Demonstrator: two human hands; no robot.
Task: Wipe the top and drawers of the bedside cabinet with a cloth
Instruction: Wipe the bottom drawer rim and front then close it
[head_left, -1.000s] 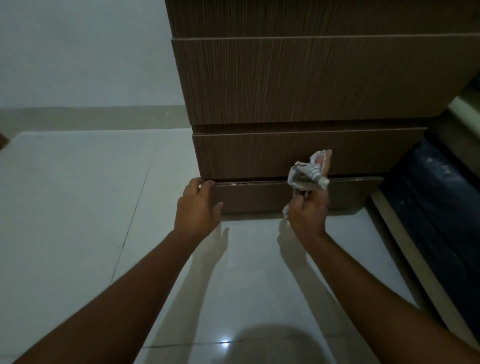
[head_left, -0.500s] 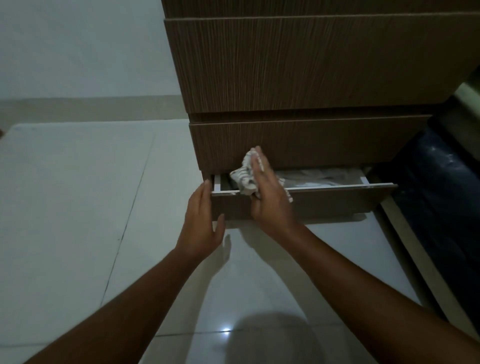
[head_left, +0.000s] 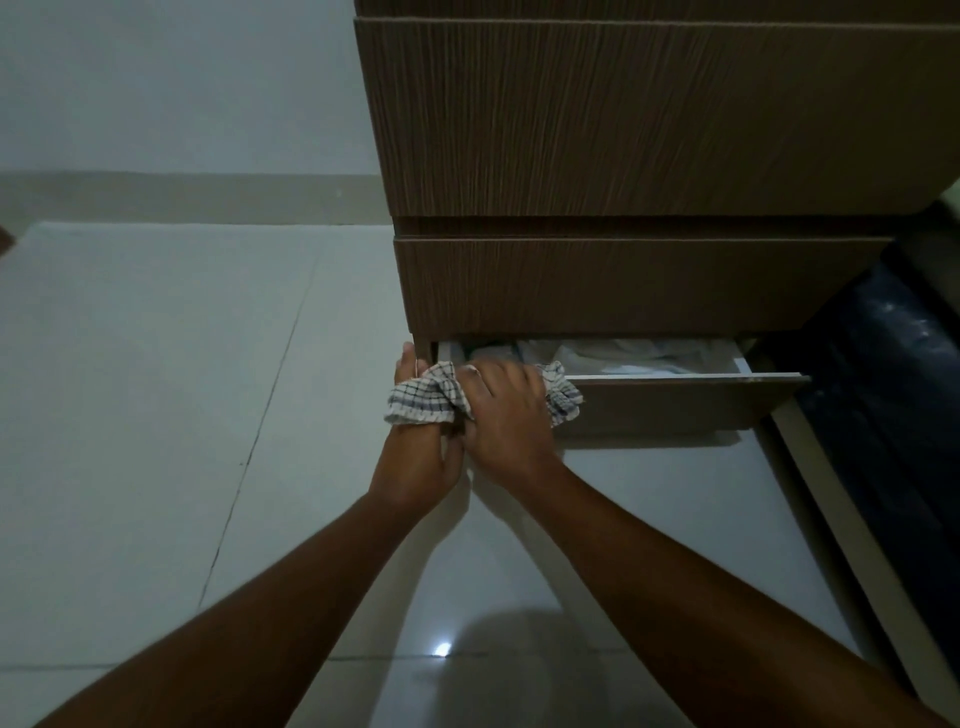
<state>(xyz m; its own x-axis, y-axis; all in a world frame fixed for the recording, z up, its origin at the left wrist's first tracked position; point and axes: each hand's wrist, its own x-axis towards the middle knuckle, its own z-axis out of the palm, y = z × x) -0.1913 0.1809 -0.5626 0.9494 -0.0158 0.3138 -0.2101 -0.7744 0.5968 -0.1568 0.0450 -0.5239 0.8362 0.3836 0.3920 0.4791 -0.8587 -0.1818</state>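
Note:
The brown wood-grain bedside cabinet (head_left: 623, 130) fills the upper right. Its bottom drawer (head_left: 675, 405) is pulled partly out, with pale crumpled things lying inside. My right hand (head_left: 506, 415) presses a white checked cloth (head_left: 423, 400) onto the left end of the drawer's front edge. My left hand (head_left: 421, 457) is at the drawer's left corner, partly under the cloth, fingers reaching up beside the drawer; whether it grips the drawer is hidden. The two drawers above are closed.
Glossy pale floor tiles (head_left: 156, 415) spread to the left and below, with a light reflection near the bottom. A dark blue mattress or bed side (head_left: 893, 415) stands right of the cabinet with a pale frame strip. A white wall (head_left: 156, 78) is behind.
The bottom drawer went from closed to pulled out. My right hand carried the cloth down and left onto the drawer's front edge, and now overlaps my left hand at the left corner.

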